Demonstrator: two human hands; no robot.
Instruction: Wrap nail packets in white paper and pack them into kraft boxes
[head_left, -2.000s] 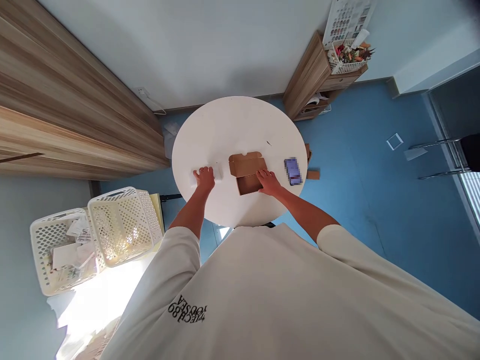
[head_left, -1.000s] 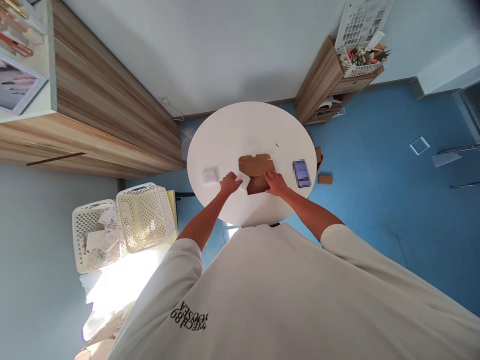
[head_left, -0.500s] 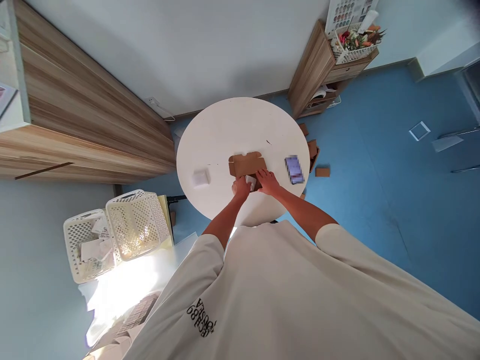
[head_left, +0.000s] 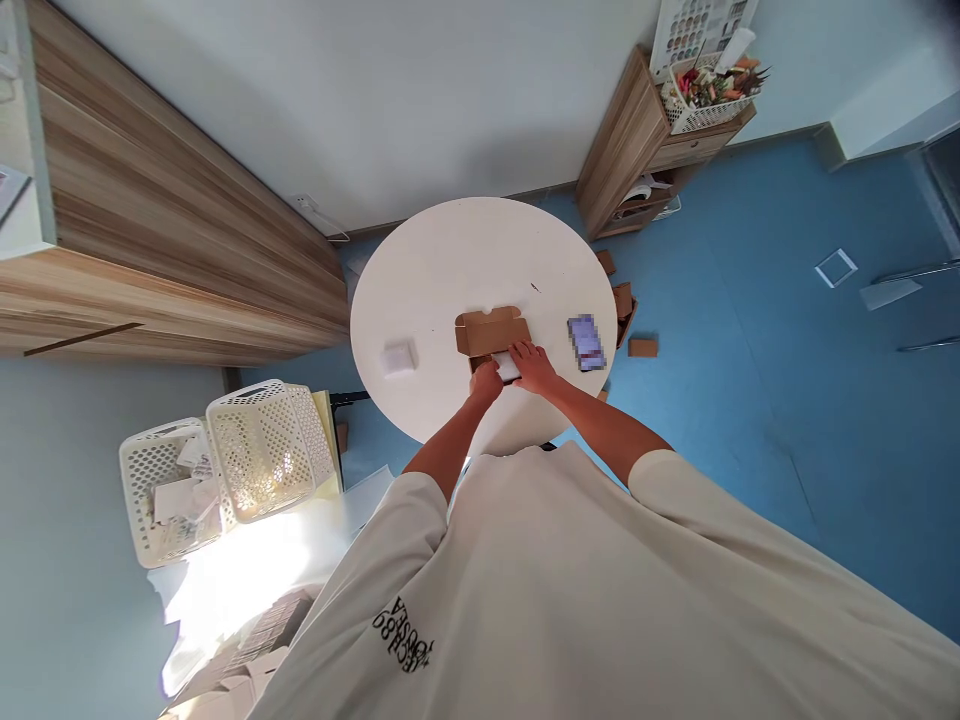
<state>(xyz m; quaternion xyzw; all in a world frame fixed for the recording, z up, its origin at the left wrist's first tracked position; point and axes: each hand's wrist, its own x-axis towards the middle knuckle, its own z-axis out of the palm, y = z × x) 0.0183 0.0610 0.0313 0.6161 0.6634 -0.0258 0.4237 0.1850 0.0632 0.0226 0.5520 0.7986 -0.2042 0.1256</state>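
Note:
A small brown cardboard box (head_left: 493,332) lies on the white round table, its lid folded back away from me. A white packet (head_left: 508,367) sits in the box's tray between my hands. My left hand (head_left: 486,382) is closed at the left end of the tray, its curled fingers against the packet. From the right, my right hand (head_left: 534,368) lies over the packet's other end and the box edge, fingers stretched out. Their undersides are hidden.
On the table (head_left: 480,240), a white block (head_left: 399,358) lies at left and a blurred purple phone-like object (head_left: 586,342) at right. White baskets (head_left: 262,450) stand lower left. Brown boxes (head_left: 643,347) rest on the blue floor, near a wooden cabinet (head_left: 622,150).
The white packet now lies further right and lower in the box tray, with more of it showing. My right hand has shifted slightly over its right end.

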